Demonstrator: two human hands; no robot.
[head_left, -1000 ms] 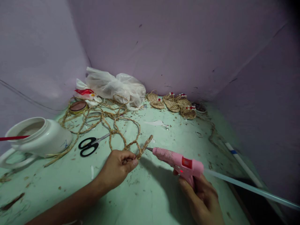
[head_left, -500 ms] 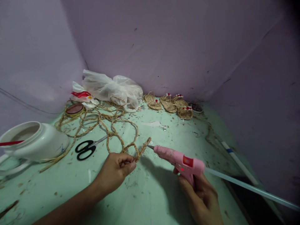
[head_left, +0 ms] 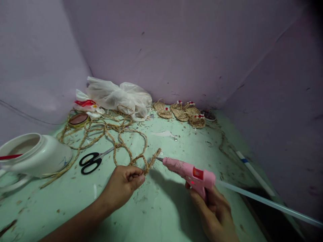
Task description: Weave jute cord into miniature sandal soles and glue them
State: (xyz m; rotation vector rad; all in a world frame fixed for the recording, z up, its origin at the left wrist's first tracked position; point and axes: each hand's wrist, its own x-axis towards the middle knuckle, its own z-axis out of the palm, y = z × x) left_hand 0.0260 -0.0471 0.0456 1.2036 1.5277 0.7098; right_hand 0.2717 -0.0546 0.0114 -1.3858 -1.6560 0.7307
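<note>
My left hand (head_left: 127,185) is closed, pinching a braided straw cord (head_left: 153,160) whose doubled end stands up beyond the fingertips. The cord's long remainder winds in loose loops over the tabletop behind the hand. Held in my right hand (head_left: 214,211) is a pink glue gun (head_left: 190,173), fingers wrapped around its handle. A small red light glows on its side, and a long clear glue stick (head_left: 267,200) sticks out of its back. The gun's dark nozzle tip (head_left: 159,158) is at the side of the cord's folded end; whether they touch I cannot tell.
Black-handled scissors (head_left: 92,162) and a white pitcher (head_left: 52,154) lie to the left. Farther back are a round tin (head_left: 78,119), a plastic bag (head_left: 121,97) and several beaded woven straw slippers (head_left: 179,112). A white stick (head_left: 254,173) rests on the right.
The glue gun has shifted slightly left along the cord, its nozzle still beside the folded end. The whole view has drifted a little; my left hand keeps its pinch.
</note>
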